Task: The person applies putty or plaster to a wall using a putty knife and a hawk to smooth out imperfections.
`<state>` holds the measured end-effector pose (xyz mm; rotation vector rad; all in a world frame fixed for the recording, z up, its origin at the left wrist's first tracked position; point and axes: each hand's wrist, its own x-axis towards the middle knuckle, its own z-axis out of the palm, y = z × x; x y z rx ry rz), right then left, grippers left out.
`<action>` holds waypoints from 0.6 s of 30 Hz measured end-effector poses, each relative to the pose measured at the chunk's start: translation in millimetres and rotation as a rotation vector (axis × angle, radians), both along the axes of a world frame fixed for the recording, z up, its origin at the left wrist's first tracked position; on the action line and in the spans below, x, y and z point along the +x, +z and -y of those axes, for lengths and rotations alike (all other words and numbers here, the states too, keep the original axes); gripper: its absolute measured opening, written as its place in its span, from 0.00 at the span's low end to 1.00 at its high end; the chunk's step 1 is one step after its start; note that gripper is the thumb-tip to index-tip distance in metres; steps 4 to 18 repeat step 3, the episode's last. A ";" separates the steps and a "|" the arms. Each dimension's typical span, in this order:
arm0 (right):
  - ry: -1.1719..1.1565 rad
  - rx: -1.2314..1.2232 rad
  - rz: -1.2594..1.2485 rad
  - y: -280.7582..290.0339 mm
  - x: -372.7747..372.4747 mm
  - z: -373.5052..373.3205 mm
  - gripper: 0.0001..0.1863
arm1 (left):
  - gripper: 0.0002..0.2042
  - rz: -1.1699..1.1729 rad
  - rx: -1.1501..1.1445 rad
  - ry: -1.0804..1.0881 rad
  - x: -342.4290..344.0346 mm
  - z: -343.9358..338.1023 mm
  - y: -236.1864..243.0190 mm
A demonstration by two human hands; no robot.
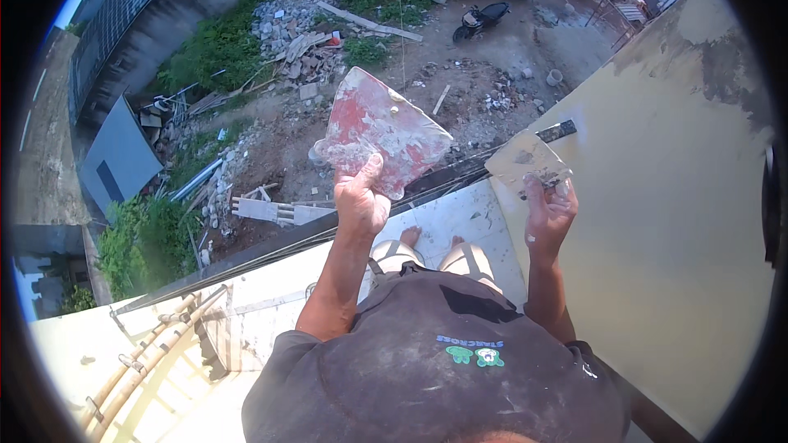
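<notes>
My left hand (361, 197) is raised in front of me and grips the lower edge of a flat red plaster board (379, 129) smeared with white putty. My right hand (548, 212) holds a wide putty knife (529, 160) coated in pale putty, its dark end pointing up and right. The blade rests against or very close to the pale yellow wall (673, 197) on my right. The two tools are apart, about a hand's width between them. My bare feet (431, 238) show below on a white ledge.
I stand on a narrow white ledge (460, 213) high above the ground. Bamboo scaffold poles (148, 353) run at the lower left. Far below lie rubble piles (295, 25), planks, green weeds and parked motorbikes (480, 20).
</notes>
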<state>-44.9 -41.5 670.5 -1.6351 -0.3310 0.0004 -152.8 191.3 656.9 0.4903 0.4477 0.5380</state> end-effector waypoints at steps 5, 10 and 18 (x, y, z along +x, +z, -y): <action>0.478 0.279 -0.110 9.4 26.5 -46.4 0.20 | 0.28 -0.119 0.503 0.370 -26.3 2.8 -7.2; 0.478 0.279 -0.110 9.4 26.5 -46.4 0.20 | 0.28 -0.119 0.503 0.370 -26.3 2.8 -7.2; 0.478 0.279 -0.110 9.4 26.5 -46.4 0.20 | 0.28 -0.119 0.503 0.370 -26.3 2.8 -7.2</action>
